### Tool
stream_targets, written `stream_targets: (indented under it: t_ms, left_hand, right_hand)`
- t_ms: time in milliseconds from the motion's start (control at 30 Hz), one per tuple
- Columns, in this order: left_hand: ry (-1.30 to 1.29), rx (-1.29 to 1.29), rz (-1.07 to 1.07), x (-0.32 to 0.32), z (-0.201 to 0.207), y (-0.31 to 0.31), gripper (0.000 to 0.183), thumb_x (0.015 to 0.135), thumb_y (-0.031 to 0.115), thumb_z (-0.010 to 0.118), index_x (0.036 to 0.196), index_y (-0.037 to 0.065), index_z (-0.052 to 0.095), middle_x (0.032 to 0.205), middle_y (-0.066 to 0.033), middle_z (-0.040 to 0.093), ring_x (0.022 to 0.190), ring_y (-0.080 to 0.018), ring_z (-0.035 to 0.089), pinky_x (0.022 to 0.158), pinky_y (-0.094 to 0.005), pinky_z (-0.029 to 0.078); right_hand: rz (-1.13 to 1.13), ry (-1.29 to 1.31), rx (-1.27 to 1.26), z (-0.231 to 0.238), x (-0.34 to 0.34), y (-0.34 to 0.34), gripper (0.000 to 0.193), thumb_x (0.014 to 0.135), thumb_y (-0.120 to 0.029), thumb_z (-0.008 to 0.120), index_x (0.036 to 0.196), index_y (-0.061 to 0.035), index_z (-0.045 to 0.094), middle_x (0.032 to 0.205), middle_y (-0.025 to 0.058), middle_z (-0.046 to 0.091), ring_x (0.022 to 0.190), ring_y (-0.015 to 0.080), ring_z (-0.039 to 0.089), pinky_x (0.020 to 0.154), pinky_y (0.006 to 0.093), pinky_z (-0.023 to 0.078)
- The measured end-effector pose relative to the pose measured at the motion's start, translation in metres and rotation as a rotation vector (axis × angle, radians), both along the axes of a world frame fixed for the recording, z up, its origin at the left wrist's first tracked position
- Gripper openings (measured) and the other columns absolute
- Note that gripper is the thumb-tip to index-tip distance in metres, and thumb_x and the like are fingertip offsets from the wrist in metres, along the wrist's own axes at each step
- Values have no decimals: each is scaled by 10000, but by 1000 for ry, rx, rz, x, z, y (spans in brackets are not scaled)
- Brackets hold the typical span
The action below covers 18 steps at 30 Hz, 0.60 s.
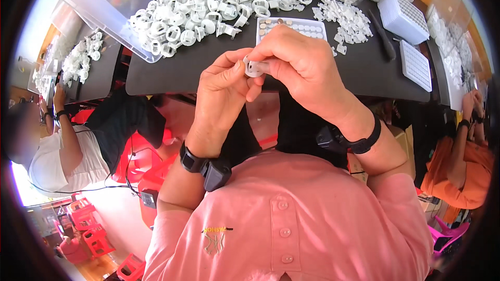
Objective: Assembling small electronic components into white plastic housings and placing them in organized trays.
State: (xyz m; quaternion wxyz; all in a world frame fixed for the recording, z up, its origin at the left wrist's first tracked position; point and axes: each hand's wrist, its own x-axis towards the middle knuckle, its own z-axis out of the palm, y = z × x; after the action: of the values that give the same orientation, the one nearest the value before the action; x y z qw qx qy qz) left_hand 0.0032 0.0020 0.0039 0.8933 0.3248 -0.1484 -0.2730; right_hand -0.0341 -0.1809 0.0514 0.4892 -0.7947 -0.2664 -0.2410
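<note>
Both hands meet above the table's near edge. Between the fingertips of my left hand (221, 86) is a small white round plastic part (253, 67) with a dark slot in it. My right hand (299, 60) pinches at the same part from the right, and its thumb and finger also seem to hold a small pale piece against it; its kind is hidden. Just beyond the hands lies a white tray (319, 26) with rows of round cells, some with small pieces in them. Behind it spreads a large heap of white ring-shaped plastic parts (208, 8).
Small white clips (346, 21) lie in a pile right of the tray. A dark-handled tool (383, 36), stacked white trays (401, 18) and a single tray (415, 65) stand farther right. A clear bin (112, 26) is at left. People work on both sides; red stools (96, 239) are at lower left.
</note>
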Motion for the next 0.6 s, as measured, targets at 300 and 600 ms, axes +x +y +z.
stream_targets:
  t_ms: [300, 600]
  left_hand:
    - [-12, 19, 7, 0, 1, -1, 273, 980, 127, 599, 1193, -42, 618, 980, -147, 662, 801, -227, 636, 556, -294, 424]
    - [2, 28, -1, 0, 2, -1, 262, 980, 118, 597, 1185, -43, 620, 975, -147, 673, 790, -223, 642, 559, -294, 425]
  right_hand:
    - [12, 3, 35, -1, 1, 0, 117, 863, 74, 664, 949, -6, 666, 827, 66, 629, 733, 174, 626, 644, 272, 487]
    - [-68, -54, -81, -1, -5, 1, 193, 816, 104, 651, 959, -24, 668, 827, 78, 612, 713, 202, 629, 599, 289, 492]
